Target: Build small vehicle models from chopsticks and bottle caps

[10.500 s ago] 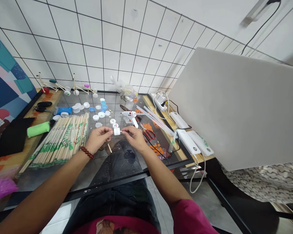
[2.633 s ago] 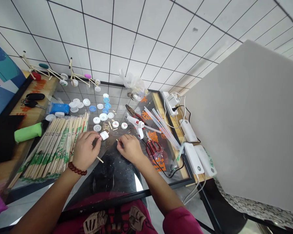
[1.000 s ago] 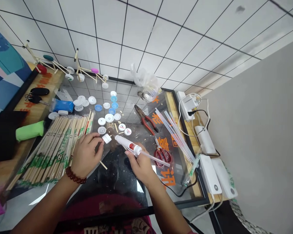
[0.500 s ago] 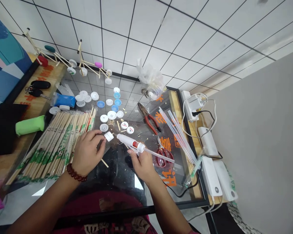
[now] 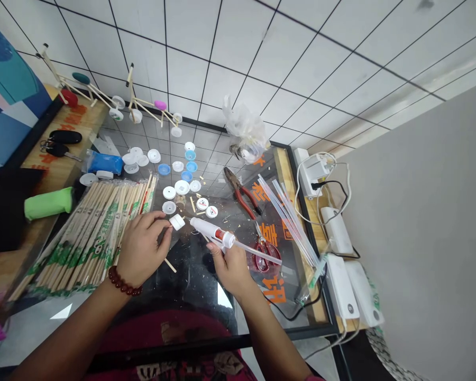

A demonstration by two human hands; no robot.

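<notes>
Between the thumb and fingers of my left hand [image 5: 145, 246] is a white bottle cap [image 5: 177, 222], tilted on its edge; it looks like two caps set together. My right hand [image 5: 232, 264] is wrapped round a white hot glue gun [image 5: 208, 228] with a clear glue stick [image 5: 257, 253] jutting from its back. The gun's nozzle points left, close to the cap's right side; whether they touch I cannot tell. A thin wooden stick [image 5: 170, 265] lies below the cap. Beyond my hands, white and blue bottle caps [image 5: 181, 187] are scattered over the glass tabletop.
Packaged chopsticks [image 5: 87, 233] lie left of my left hand. Pliers [image 5: 241, 193], red-handled scissors [image 5: 265, 251] and glue sticks [image 5: 287, 217] lie to the right. Power strips [image 5: 343, 288] with cords line the right edge. Small stick-built tricycles [image 5: 153, 106] stand at the back near a plastic bag [image 5: 246, 132].
Almost nothing differs. Both hands, the cap and the glue gun hold nearly the same positions, with the nozzle still beside the cap.
</notes>
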